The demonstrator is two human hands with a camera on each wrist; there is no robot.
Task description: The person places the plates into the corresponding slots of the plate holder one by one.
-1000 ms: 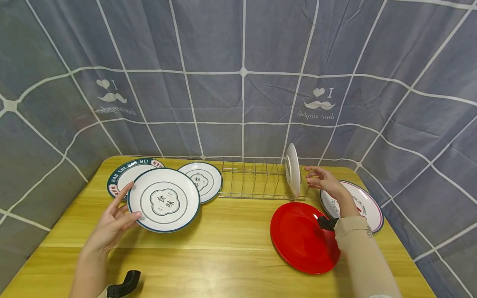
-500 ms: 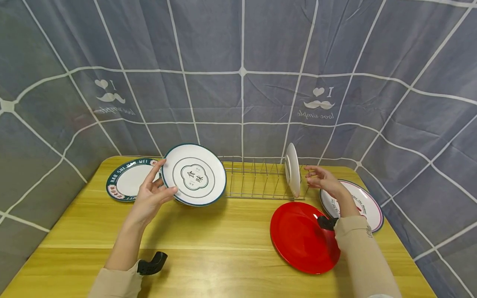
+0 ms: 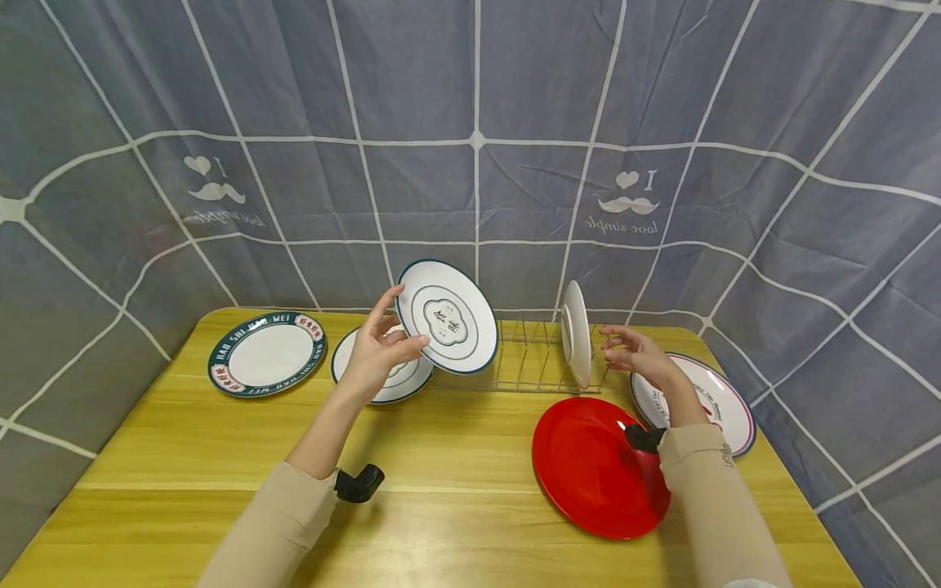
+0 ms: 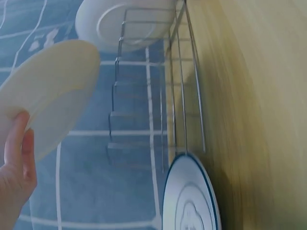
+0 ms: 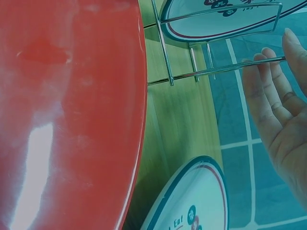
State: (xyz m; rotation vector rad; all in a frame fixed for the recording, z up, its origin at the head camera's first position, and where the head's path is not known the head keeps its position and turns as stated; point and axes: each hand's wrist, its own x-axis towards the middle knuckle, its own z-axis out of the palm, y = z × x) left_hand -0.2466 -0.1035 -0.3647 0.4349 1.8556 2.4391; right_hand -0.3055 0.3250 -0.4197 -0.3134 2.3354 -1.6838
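While one standing plate [image 3: 577, 335] is already upright at the right end of the wire rack [image 3: 532, 386], the blue-rimmed plate [image 3: 447, 320] you carry is not in it yet, so your work seems to be in its early part. That plate is tilted in the air just left of the head frame's centre, its lower right edge overlapping the rack's left end. Your left hand [image 3: 376, 351] pinches its left rim between thumb and fingers. Your right hand [image 3: 641, 359], right of centre, holds nothing that shows: thumb and fingers are apart beside the rack's right end, and you can't tell whether they touch the wire. Probably left to deal with are the plates lying flat: the oval plate [image 3: 268, 355] at left, the small plate [image 3: 400, 382] behind your left hand, the red plate [image 3: 601, 469] at lower right and the pink-edged plate [image 3: 726, 408] at far right.

Compared with half a second ago, your carried plate is further right, higher and more tilted, uncovering the oval plate's right end. Your right hand and the standing plate look unmoved.
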